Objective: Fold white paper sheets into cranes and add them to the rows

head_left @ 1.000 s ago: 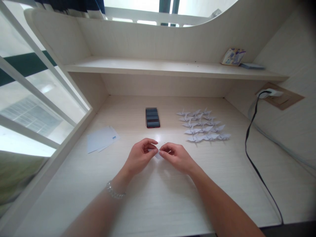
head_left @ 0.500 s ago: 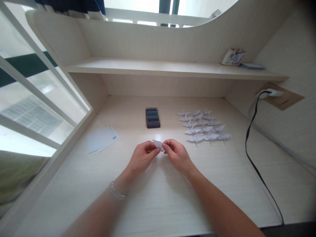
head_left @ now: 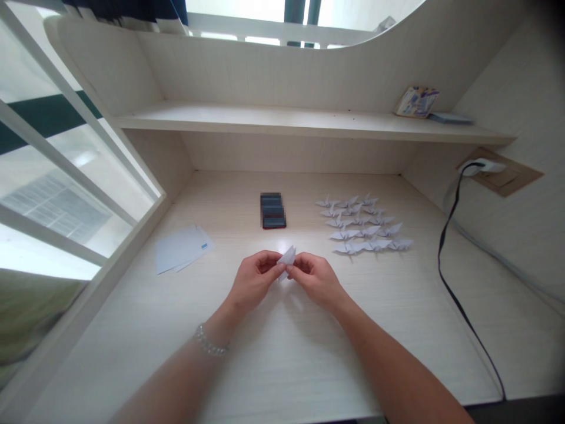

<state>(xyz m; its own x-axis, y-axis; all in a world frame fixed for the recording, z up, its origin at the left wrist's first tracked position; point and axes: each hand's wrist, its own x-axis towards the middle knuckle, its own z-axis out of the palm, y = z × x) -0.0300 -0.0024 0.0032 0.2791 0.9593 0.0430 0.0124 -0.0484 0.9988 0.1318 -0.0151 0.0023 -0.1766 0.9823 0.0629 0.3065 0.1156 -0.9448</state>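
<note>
Between both hands, over the middle of the desk, is a small piece of folded white paper (head_left: 288,255) with its pointed end facing away from me. My left hand (head_left: 256,278) pinches its left side between thumb and fingers. On the right side, my right hand (head_left: 316,279) pinches it too, the thumb tips almost meeting. The fingers cover part of the folds. To the right stand several rows of folded paper cranes (head_left: 364,229). Flat white paper sheets (head_left: 179,248) lie to the left, one overlapping another.
A dark phone-like object (head_left: 272,211), its face blurred out, lies beyond my hands. A black cable (head_left: 442,253) runs from the wall socket (head_left: 501,172) down the desk's right side. Above the desk, a shelf (head_left: 265,118) holds a small printed box (head_left: 416,102).
The folded paper has turned in my fingers: its point leaned left and now stands up, away from me. Both hands stay in nearly the same place, still pinching.
</note>
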